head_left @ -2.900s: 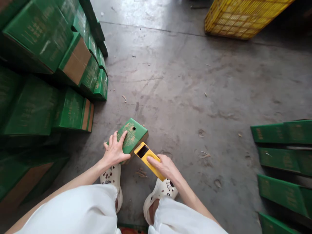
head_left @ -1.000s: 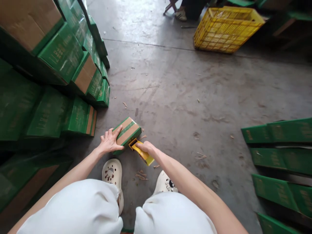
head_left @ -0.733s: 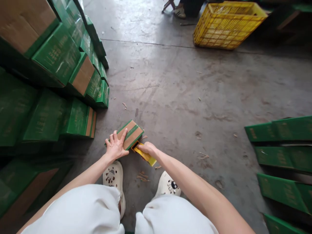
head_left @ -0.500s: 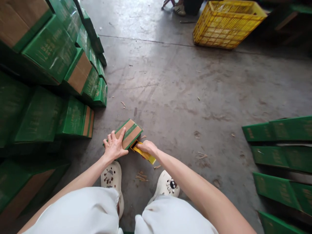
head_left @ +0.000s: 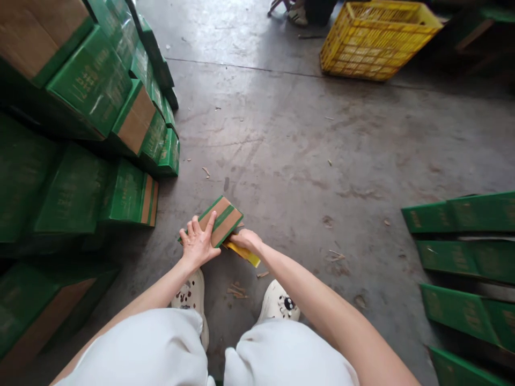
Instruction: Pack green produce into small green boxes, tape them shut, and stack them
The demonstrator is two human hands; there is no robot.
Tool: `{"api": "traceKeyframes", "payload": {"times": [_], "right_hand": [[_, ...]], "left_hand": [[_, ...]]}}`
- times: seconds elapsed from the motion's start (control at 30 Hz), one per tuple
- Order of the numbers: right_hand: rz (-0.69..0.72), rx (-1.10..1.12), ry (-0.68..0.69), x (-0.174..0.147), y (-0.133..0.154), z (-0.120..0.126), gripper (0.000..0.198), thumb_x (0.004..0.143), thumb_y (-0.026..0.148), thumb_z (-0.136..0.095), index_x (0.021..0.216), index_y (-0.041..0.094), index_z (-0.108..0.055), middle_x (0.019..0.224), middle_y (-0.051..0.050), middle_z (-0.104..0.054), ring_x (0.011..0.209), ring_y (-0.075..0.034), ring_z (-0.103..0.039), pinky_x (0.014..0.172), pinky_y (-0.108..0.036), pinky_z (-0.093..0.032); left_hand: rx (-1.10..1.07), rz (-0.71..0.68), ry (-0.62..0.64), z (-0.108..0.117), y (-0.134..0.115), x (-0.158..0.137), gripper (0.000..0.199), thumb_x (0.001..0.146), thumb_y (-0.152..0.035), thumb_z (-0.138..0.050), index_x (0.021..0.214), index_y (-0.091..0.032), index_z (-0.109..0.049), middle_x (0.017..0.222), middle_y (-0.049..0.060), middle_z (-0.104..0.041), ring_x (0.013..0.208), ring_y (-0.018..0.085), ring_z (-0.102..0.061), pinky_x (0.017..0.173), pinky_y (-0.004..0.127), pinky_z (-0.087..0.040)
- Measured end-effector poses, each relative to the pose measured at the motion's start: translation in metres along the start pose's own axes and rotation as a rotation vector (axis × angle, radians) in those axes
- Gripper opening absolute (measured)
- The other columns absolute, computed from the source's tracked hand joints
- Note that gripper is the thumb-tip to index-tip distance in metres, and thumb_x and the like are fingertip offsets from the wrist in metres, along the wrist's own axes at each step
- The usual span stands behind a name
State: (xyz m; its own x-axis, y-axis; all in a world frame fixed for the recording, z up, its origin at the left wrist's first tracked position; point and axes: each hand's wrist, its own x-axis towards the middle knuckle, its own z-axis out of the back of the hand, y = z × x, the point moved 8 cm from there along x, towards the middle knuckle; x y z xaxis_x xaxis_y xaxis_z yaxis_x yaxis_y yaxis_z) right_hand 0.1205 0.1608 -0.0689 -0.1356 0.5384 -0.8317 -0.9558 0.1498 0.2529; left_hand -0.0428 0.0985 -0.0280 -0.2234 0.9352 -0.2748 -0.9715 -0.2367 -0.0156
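Note:
A small green and brown cardboard box (head_left: 230, 221) is at floor level in front of my feet, with a green stripe running between two brown flaps. My left hand (head_left: 199, 244) lies spread over the box's left end, index finger stretched along the top and thumb at the near edge. At the box's near right side, my right hand (head_left: 247, 240) is closed around a yellow tape dispenser (head_left: 245, 254). The dispenser's front end is hidden beneath the hand and the box edge.
Green cartons (head_left: 90, 86) are stacked high on the left. More green cartons (head_left: 458, 262) stand in rows at right. A yellow plastic crate (head_left: 378, 43) sits at the back, near a person's shoe (head_left: 298, 16). Brown scraps (head_left: 237, 290) litter the concrete floor (head_left: 281, 161).
The box and both hands have shifted slightly right. The dispenser has moved in under the box's near right edge, so less of its front shows. The view has also shifted slightly.

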Motion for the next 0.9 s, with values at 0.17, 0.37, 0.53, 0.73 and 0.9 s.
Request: {"api": "traceKeyframes", "payload": {"times": [0.17,0.37,0.53,0.73,0.9], "right_hand": [[0.004,-0.078,-0.014,-0.014,-0.016,0.022,0.043,0.095,0.054,-0.060,0.091,0.017,-0.080,0.082,-0.013,-0.080,0.087,-0.029,-0.079,0.078,-0.031,-0.056],[0.079,0.064,0.071,-0.025,-0.004,0.021,0.048,0.099,0.056,-0.053,0.093,0.016,-0.079,0.078,-0.010,-0.080,0.074,-0.024,-0.077,0.069,-0.026,-0.054],[0.010,-0.057,-0.083,-0.016,0.003,0.013,0.047,0.097,0.056,-0.056,0.106,0.015,-0.079,0.096,-0.016,-0.082,0.095,-0.030,-0.078,0.079,-0.031,-0.055],[-0.015,-0.105,-0.176,-0.014,-0.033,0.010,0.058,0.102,0.065,-0.049,0.112,0.014,-0.076,0.117,-0.023,-0.078,0.113,-0.035,-0.074,0.085,-0.034,-0.053],[0.053,-0.290,-0.424,-0.004,-0.075,-0.002,0.052,0.109,0.055,-0.047,0.130,0.009,-0.058,0.110,-0.023,-0.076,0.106,-0.032,-0.074,0.092,-0.035,-0.048]], "left_hand": [[-0.093,0.046,0.116,-0.008,0.030,0.025,0.126,0.070,-0.054,-0.082,0.172,-0.034,-0.010,0.160,0.024,-0.034,0.140,0.049,-0.042,0.106,0.059,-0.038],[-0.113,0.075,0.108,-0.009,0.035,0.026,0.125,0.071,-0.056,-0.080,0.172,-0.032,-0.010,0.159,0.027,-0.034,0.140,0.050,-0.043,0.105,0.060,-0.039],[-0.136,0.099,0.078,-0.004,0.031,0.021,0.122,0.072,-0.055,-0.080,0.172,-0.033,-0.013,0.159,0.028,-0.033,0.141,0.051,-0.043,0.105,0.061,-0.040],[-0.459,0.169,0.158,-0.011,0.082,0.046,0.124,0.062,-0.050,-0.086,0.169,-0.038,-0.025,0.160,0.018,-0.040,0.146,0.048,-0.041,0.113,0.064,-0.038],[-1.408,0.272,0.267,-0.028,0.098,0.032,0.124,0.069,-0.043,-0.081,0.172,-0.027,-0.015,0.160,0.012,-0.052,0.136,0.035,-0.059,0.108,0.044,-0.053]]}}
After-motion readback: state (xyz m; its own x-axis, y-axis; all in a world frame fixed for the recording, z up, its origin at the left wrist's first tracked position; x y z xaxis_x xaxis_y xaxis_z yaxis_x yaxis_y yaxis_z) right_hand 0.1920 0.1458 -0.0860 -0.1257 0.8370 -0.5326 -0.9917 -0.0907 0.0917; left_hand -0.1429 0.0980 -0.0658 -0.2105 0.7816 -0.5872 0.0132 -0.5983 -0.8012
